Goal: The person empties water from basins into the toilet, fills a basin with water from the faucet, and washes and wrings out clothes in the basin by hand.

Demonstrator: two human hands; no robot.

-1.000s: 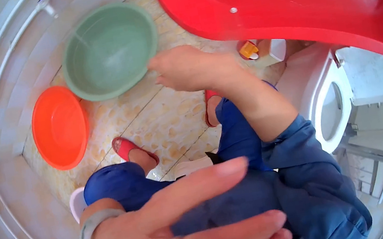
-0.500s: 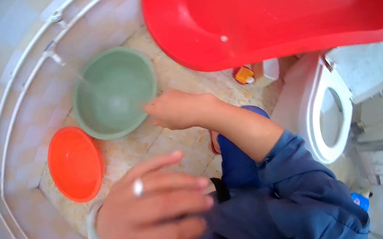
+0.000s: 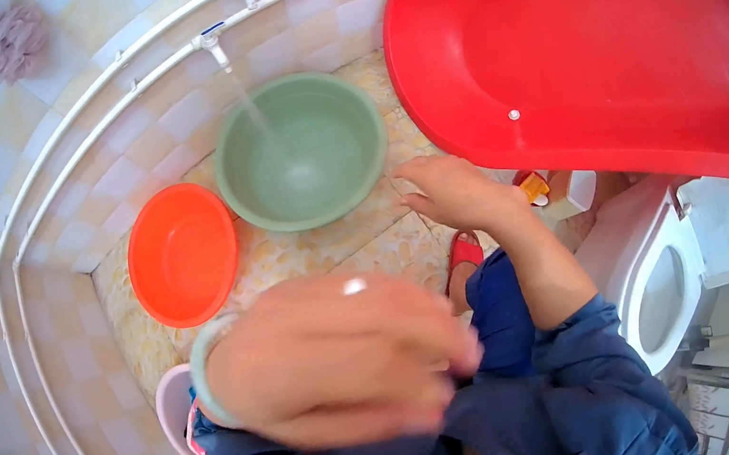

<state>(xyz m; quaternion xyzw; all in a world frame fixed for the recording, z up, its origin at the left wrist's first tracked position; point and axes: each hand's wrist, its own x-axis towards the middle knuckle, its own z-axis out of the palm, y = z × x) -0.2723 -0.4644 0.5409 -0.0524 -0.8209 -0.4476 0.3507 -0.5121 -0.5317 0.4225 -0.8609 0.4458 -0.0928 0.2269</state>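
Water runs from a wall tap (image 3: 215,52) into a green basin (image 3: 369,183) on the floor, which holds some water. Just beyond the basin's right rim is my right hand (image 3: 453,193), fingers bent and thumb apart, nothing in it. My left hand (image 3: 338,357), wearing a ring and a pale bracelet (image 3: 206,374), hovers in front of my body. Its fingers are curled downward and smeared by motion, so their grip does not show. An orange basin (image 3: 182,258) stands left of the green one.
A large red tub (image 3: 582,27) fills the upper right. Below it stand an orange-yellow bottle (image 3: 534,189) and a white toilet (image 3: 629,318). White pipes (image 3: 108,77) run along the tiled wall. A pink bucket (image 3: 174,414) sits at lower left, and my foot wears a red slipper (image 3: 465,251).
The view has swung, so the basins and tub sit farther right. My left hand's spread fingers have curled. My right hand's fingers have loosened, with the thumb now apart. Water keeps running.
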